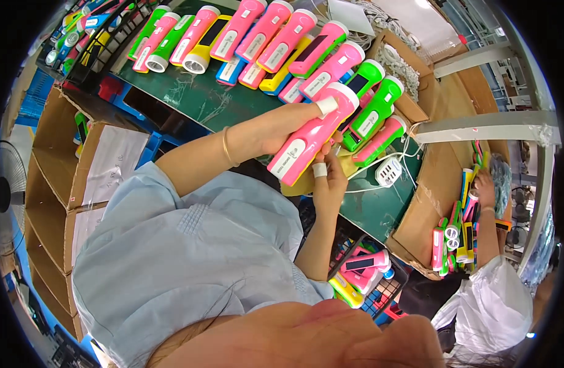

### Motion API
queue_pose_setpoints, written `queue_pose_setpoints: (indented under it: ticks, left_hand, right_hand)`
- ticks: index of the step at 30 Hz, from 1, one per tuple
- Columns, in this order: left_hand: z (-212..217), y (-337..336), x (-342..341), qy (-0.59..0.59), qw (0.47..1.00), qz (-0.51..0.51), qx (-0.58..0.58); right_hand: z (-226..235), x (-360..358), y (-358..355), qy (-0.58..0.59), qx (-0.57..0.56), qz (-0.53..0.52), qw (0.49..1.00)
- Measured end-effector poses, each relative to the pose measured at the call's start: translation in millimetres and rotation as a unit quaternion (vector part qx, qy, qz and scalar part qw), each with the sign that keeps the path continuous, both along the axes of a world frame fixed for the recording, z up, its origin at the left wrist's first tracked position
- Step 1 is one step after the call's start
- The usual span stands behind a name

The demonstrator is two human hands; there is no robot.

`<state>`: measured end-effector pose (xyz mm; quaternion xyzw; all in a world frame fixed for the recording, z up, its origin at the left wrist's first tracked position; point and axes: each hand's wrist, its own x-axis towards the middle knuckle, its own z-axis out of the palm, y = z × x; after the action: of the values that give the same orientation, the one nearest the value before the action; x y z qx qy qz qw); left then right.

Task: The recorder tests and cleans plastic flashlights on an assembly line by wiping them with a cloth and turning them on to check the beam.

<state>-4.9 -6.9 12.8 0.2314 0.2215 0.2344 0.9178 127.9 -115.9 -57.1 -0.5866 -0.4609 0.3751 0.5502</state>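
My left hand [280,127] is wrapped round a pink flashlight [311,142] with a white head, tilted up to the right above the green table. A white wrap covers the thumb. My right hand [331,183], with a white wrap on one finger, is closed against the flashlight's lower side. What its fingertips pinch is hidden. A white cable [371,189] runs from a white multi-port charger [388,172] toward that hand. Beyond my hands lie rows of flashlights, such as a pink one [239,29] and a green one [374,113]. Something yellow [299,186] shows under the held flashlight.
A cardboard box [426,205] borders the table [361,211] on the right, where another person's hand [485,189] reaches among flashlights. Black crates of flashlights stand at far left [88,67] and near right [380,299]. Cardboard compartments [49,202] stand at left. Coiled white cables [397,64] fill a far box.
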Motion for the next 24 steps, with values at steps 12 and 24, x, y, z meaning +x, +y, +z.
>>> queue_pose_setpoints:
  ticks: [12,24]
  left_hand:
    - [-6.1,21.4,0.0,0.049,0.946,-0.005,0.319]
    - [-12.5,75.8,-11.6,0.054,0.972,0.097,0.208]
  right_hand:
    - [21.8,15.9,2.8,0.077,-0.012,-0.078,0.994]
    - [45.8,18.9,28.0,0.081,0.036,-0.023,0.996]
